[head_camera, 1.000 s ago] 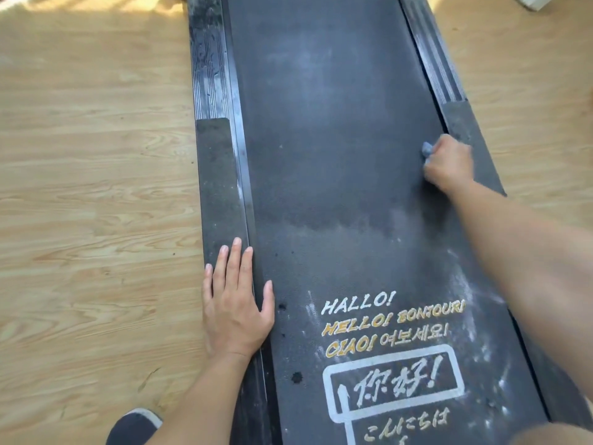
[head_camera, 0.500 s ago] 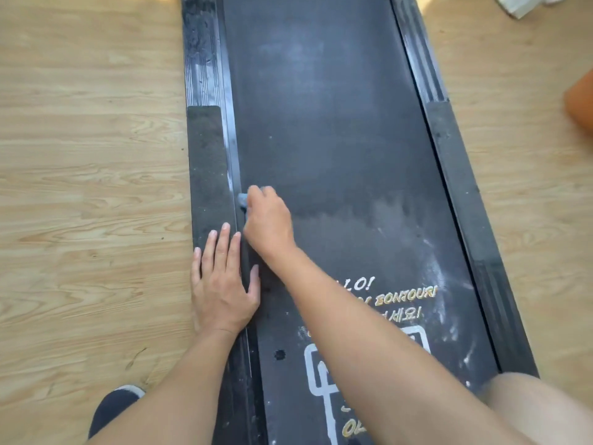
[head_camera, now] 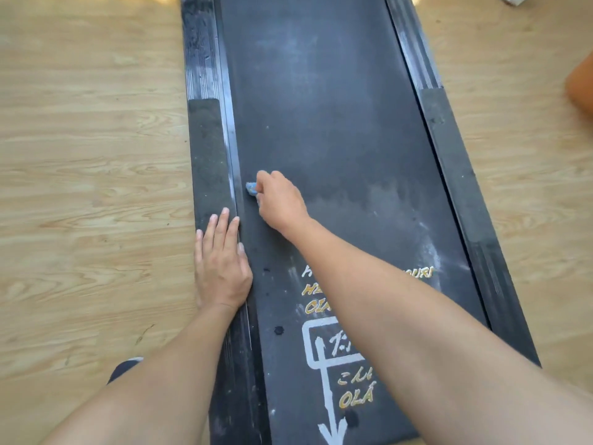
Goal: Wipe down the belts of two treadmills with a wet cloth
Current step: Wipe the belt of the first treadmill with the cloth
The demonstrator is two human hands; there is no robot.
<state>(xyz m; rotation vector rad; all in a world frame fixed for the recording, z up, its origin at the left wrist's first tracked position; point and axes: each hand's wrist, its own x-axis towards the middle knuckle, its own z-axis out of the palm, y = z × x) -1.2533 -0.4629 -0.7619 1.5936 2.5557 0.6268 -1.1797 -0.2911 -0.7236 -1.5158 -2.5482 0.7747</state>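
Observation:
A black treadmill belt [head_camera: 337,139] runs away from me, with printed greetings and a white arrow near me. Its far part is darker and wet; a paler dusty band lies on the right. My right hand [head_camera: 279,200] grips a small blue cloth [head_camera: 252,188] and presses it on the belt close to the left edge. Beside it, my left hand [head_camera: 221,264] lies flat with straight fingers on the left side rail [head_camera: 207,155].
The right side rail [head_camera: 449,155] borders the belt. Light wooden floor [head_camera: 90,187] lies on both sides. An orange object [head_camera: 582,85] sits at the right edge, a white thing at the top right corner. A dark shoe [head_camera: 123,369] shows at the lower left.
My right hand swept the cloth from the belt's right edge across to the left edge, where it now stays, shifted slightly right. My left hand stayed flat on the left rail.

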